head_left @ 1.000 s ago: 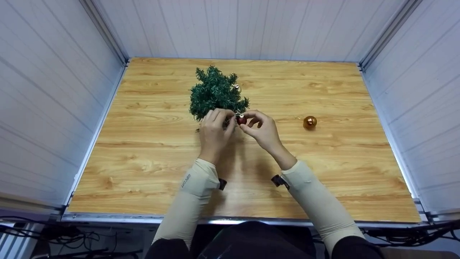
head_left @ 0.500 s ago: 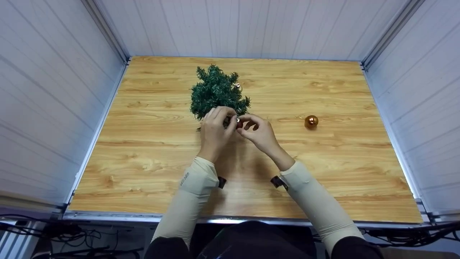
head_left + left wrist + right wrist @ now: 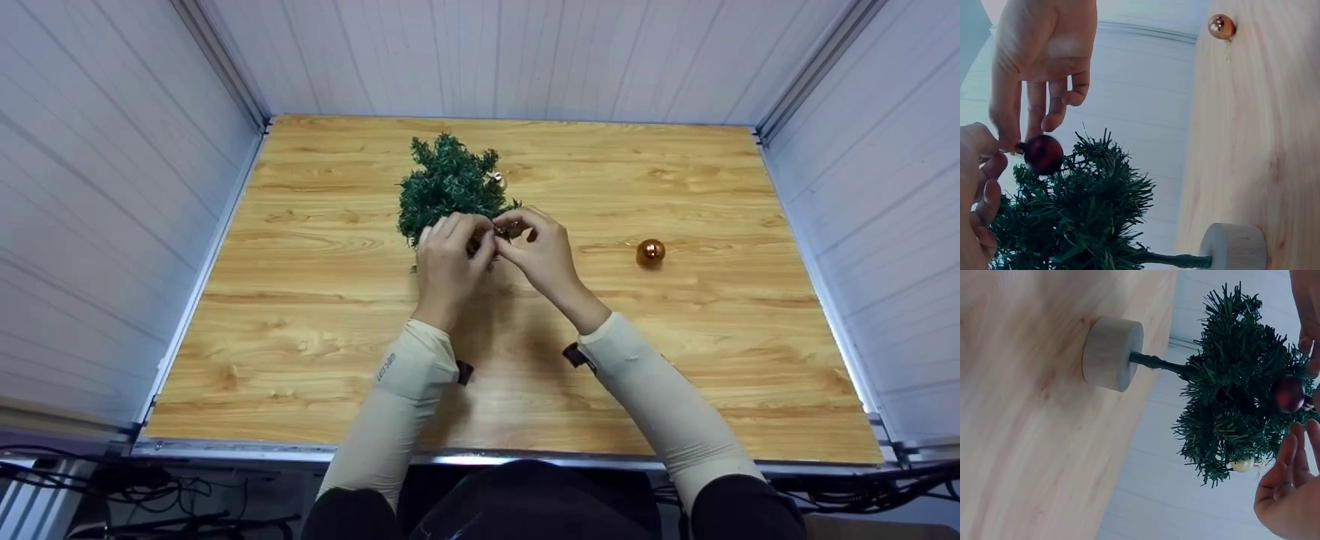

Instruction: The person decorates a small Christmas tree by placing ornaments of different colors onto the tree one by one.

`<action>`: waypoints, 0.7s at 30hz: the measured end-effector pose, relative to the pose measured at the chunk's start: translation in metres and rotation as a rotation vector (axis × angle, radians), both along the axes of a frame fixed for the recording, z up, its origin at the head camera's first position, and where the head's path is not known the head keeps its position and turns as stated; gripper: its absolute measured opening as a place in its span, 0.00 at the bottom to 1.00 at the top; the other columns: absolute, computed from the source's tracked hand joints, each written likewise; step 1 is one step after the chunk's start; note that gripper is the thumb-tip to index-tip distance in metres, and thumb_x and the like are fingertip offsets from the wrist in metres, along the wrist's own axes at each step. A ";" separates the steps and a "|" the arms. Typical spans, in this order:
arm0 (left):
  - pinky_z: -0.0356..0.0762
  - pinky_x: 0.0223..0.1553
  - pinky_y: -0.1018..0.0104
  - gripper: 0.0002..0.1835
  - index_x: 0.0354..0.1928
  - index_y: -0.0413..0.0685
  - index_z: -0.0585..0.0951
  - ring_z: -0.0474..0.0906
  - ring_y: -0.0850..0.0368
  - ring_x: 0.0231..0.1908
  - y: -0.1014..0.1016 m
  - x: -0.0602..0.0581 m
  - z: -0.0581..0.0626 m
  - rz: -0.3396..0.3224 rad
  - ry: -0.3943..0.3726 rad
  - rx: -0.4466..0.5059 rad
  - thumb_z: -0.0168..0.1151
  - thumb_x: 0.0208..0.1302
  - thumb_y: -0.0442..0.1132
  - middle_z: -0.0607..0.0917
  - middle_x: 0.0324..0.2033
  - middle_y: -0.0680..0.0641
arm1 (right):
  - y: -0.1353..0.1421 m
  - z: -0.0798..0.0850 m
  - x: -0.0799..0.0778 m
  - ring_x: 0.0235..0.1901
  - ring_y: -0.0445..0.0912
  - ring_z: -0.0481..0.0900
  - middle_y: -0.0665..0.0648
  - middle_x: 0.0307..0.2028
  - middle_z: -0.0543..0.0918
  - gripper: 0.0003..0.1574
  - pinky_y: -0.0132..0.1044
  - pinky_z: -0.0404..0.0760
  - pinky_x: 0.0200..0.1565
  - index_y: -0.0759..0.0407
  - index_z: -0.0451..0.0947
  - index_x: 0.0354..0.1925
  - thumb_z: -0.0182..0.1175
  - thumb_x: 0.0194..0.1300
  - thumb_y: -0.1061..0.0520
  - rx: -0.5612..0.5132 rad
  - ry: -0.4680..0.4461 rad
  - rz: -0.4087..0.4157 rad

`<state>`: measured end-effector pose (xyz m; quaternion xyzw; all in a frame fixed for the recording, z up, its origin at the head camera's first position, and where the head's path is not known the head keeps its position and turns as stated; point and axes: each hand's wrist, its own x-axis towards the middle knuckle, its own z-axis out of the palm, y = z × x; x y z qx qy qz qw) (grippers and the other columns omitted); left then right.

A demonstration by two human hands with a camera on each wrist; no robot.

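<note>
A small artificial Christmas tree (image 3: 448,184) stands on the table, its round wooden base (image 3: 1107,353) showing in both wrist views. Against its near right side hangs a dark red bauble (image 3: 1044,155), mostly covered by fingers in the head view. My left hand (image 3: 448,251) pinches at the bauble's top with thumb and forefinger. From the other side my right hand (image 3: 546,251) does the same, its fingertips meeting the left ones at the metal cap (image 3: 1019,148). The loop above the cap is hidden. A pale bauble (image 3: 1242,465) hangs on the tree's right side.
A copper-gold bauble (image 3: 650,253) with a thin loop lies on the wood-grain table (image 3: 720,337), right of the tree. White panels (image 3: 487,60) wall the table at the back and both sides. Cables (image 3: 172,487) hang below the front edge.
My right hand has come in close against my left, then moved up toward the tree with the red bauble. The left hand has shifted slightly forward. The bauble is now largely covered by fingers.
</note>
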<state>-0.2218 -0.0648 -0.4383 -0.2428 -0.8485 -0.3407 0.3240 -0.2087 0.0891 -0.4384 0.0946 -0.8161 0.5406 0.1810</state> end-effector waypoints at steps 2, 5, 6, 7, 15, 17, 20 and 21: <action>0.71 0.37 0.59 0.05 0.37 0.50 0.83 0.79 0.55 0.34 0.001 0.000 0.002 0.015 -0.008 0.003 0.59 0.66 0.40 0.85 0.34 0.52 | -0.001 0.002 -0.003 0.34 0.48 0.78 0.51 0.33 0.85 0.05 0.38 0.71 0.37 0.54 0.86 0.37 0.67 0.61 0.60 -0.002 0.023 -0.007; 0.72 0.37 0.59 0.06 0.37 0.49 0.83 0.80 0.54 0.33 0.001 0.000 0.004 0.036 -0.018 0.002 0.58 0.67 0.41 0.85 0.33 0.51 | -0.003 0.003 -0.006 0.32 0.44 0.77 0.53 0.33 0.85 0.03 0.33 0.71 0.35 0.57 0.86 0.35 0.67 0.61 0.62 -0.010 0.040 -0.010; 0.72 0.37 0.59 0.06 0.37 0.49 0.83 0.80 0.55 0.33 0.001 0.000 0.005 0.042 -0.017 0.001 0.59 0.66 0.41 0.85 0.33 0.51 | -0.004 0.003 -0.007 0.31 0.43 0.77 0.54 0.33 0.85 0.02 0.31 0.70 0.34 0.58 0.86 0.34 0.67 0.62 0.62 -0.012 0.039 -0.012; 0.73 0.38 0.59 0.06 0.37 0.49 0.83 0.80 0.55 0.34 0.001 0.000 0.005 0.047 -0.015 -0.001 0.60 0.66 0.40 0.85 0.33 0.51 | -0.004 0.003 -0.007 0.31 0.42 0.77 0.55 0.33 0.85 0.02 0.31 0.70 0.34 0.59 0.86 0.34 0.67 0.62 0.62 -0.012 0.037 -0.016; 0.73 0.36 0.60 0.03 0.36 0.49 0.84 0.83 0.55 0.34 0.004 -0.003 0.003 0.109 0.043 0.000 0.65 0.61 0.38 0.86 0.33 0.51 | -0.004 0.009 -0.011 0.29 0.42 0.75 0.62 0.31 0.85 0.04 0.29 0.66 0.32 0.67 0.84 0.35 0.65 0.63 0.65 -0.033 -0.009 -0.040; 0.73 0.35 0.60 0.03 0.36 0.49 0.84 0.83 0.55 0.34 0.005 -0.003 0.002 0.124 0.051 0.000 0.65 0.61 0.38 0.86 0.33 0.51 | -0.003 0.010 -0.012 0.29 0.41 0.75 0.61 0.31 0.86 0.04 0.29 0.67 0.33 0.66 0.84 0.36 0.65 0.63 0.63 -0.033 -0.019 -0.038; 0.73 0.34 0.60 0.03 0.36 0.49 0.84 0.83 0.55 0.34 0.006 -0.005 0.002 0.148 0.069 -0.007 0.65 0.61 0.38 0.86 0.33 0.51 | -0.002 0.010 -0.015 0.29 0.41 0.76 0.57 0.31 0.86 0.05 0.30 0.69 0.33 0.63 0.85 0.36 0.66 0.64 0.61 -0.027 -0.018 -0.030; 0.72 0.34 0.61 0.03 0.36 0.49 0.84 0.83 0.56 0.34 0.007 -0.005 0.002 0.157 0.076 -0.009 0.65 0.61 0.39 0.87 0.33 0.51 | -0.001 0.010 -0.016 0.29 0.41 0.76 0.56 0.31 0.86 0.05 0.31 0.71 0.33 0.62 0.85 0.36 0.66 0.64 0.60 -0.027 -0.015 -0.024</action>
